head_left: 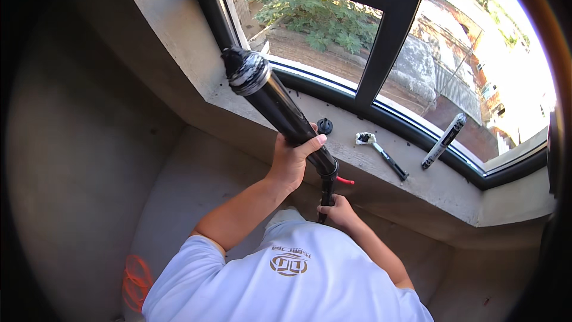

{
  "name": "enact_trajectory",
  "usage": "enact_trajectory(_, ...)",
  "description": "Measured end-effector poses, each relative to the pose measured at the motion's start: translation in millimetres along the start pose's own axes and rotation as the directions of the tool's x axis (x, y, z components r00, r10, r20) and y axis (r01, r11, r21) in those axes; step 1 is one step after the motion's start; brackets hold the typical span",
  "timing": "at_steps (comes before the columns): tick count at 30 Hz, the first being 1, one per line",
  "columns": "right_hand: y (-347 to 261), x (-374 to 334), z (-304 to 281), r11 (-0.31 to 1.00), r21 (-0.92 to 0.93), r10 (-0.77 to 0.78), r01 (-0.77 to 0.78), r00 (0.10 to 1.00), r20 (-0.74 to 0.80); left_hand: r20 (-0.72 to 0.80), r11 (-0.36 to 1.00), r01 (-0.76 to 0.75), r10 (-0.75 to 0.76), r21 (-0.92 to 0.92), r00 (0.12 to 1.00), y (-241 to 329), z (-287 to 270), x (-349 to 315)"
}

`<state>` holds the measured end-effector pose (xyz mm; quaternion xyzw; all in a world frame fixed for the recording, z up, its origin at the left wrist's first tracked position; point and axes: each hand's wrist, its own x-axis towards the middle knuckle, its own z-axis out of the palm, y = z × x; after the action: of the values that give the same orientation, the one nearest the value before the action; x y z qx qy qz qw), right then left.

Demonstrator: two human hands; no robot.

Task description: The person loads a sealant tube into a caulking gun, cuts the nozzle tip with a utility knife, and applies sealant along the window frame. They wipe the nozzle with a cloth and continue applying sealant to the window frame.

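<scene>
A long black sealant gun (283,108) slants across the middle, its front end up and to the left. Black and whitish sealant smears coat that front end. My left hand (288,164) is wrapped round the barrel below its middle. Lower right, my right hand (341,210) is closed round the gun's handle, just below a red lever (345,180). Its fingers are partly hidden. Just beyond the barrel, a round black cap with a raised centre (325,126) lies on the windowsill (351,158).
A small dark-handled tool (384,158) with a smeared head lies on the sill. Right of it, a silver-and-black sealant tube (444,141) leans at the black window frame (370,65). An orange coiled line (138,283) is at the lower left.
</scene>
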<state>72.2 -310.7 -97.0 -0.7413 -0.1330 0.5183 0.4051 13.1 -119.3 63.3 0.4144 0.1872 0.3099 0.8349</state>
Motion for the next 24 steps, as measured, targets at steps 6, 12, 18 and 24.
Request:
enact_trajectory(6, 13.4, 2.0, -4.8, 0.977, 0.215, -0.046, 0.010, 0.985, 0.166, 0.002, 0.999, -0.007, 0.007, 0.035, 1.000, -3.1, 5.2, 6.1)
enact_trajectory(12, 10.4, 3.1, -2.5, 0.987, 0.160, -0.053, 0.025, 0.983, 0.174, 0.016, 0.995, -0.043, 0.041, 0.086, 0.999, -6.2, 1.7, 5.8)
enact_trajectory(18, -21.0, -8.3, -20.7, 0.986, -0.053, -0.146, 0.156, 0.977, 0.157, 0.016, 0.968, -0.117, 0.116, 0.220, 0.993, -10.8, -12.1, 3.0)
enact_trajectory(24, -101.1, -70.0, -50.9, 0.761, 0.072, -0.629, 0.644, 0.761, -0.158, 0.151, 0.858, -0.196, 0.139, 0.475, 0.979, -16.7, -32.4, 0.2)
